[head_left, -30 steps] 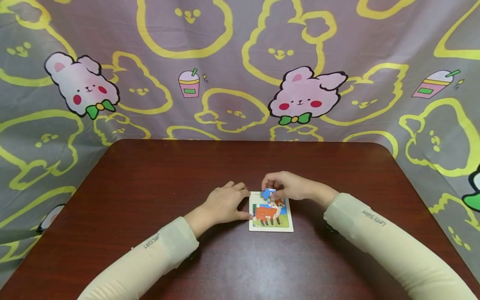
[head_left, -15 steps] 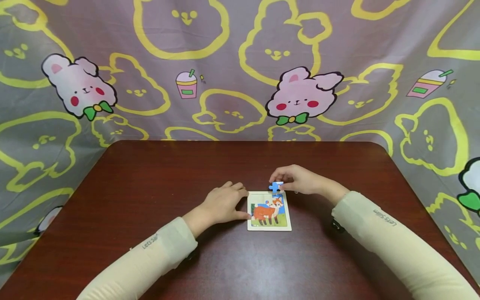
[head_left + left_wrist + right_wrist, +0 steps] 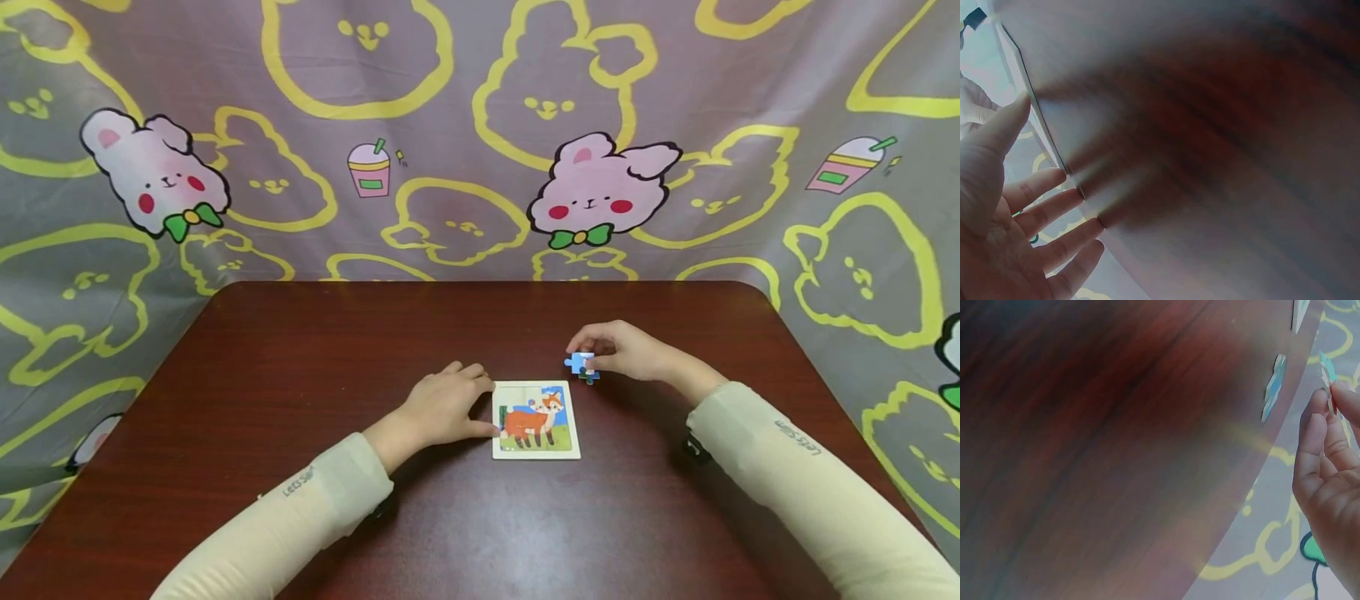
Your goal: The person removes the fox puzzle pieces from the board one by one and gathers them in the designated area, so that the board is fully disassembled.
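the right hand (image 3: 632, 350) pinches a blue puzzle piece (image 3: 578, 363) between thumb and fingers, near a second piece (image 3: 1274, 389) lying on the table (image 3: 337, 358). the left hand (image 3: 447, 408), fingers relaxed and loosely spread, touches with its thumb the fox puzzle board (image 3: 536, 455) just to its right.

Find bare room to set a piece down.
Bare table: left of the left hand, and between the sleeves, nearside of the puzzle. Crowded: by the puzzle's far right corner, where the right hand holds a piece near another.
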Tool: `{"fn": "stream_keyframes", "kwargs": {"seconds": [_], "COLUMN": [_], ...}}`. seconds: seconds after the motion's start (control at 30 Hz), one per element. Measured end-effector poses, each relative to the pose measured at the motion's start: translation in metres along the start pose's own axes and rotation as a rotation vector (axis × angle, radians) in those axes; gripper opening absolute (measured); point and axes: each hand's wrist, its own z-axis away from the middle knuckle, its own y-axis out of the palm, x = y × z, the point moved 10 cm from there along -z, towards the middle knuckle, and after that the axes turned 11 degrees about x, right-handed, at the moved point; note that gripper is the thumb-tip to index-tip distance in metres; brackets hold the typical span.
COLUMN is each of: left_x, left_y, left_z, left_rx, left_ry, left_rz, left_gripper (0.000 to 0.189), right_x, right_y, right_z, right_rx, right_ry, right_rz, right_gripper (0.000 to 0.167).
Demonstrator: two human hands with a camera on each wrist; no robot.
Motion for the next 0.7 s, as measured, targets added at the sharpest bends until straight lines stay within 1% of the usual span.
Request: {"fn": "stream_keyframes", "kwargs": {"seconds": [0.2, 0.4, 0.57, 0.7], "left_x": [0.000, 0.000, 0.000, 0.000], "left_y": [0.000, 0.000, 0.000, 0.000], "left_z": [0.000, 0.000, 0.001, 0.001], "left_rx": [-0.001, 0.001, 0.003, -0.002], "left_ry": [0.000, 0.000, -0.002, 0.000], "left_rz": [0.003, 0.011, 0.013, 0.014], "left_gripper": [0.064, 0.064, 0.064, 0.064], "right_x": [-0.014, -0.021, -0.026, -0.031], "right_y": [-0.008, -0.012, -0.014, -0.017], "right_z": [0.010, 0.019, 0.025, 0.031], "right_rx": [-0.034, -0.050, -0.053, -0.061], "right_ry": [0.022, 0.018, 0.037, 0.055], "right_rz": [0.007, 0.004, 0.008, 0.037], "right_gripper": [0.027, 0.027, 0.027, 0.026]}}
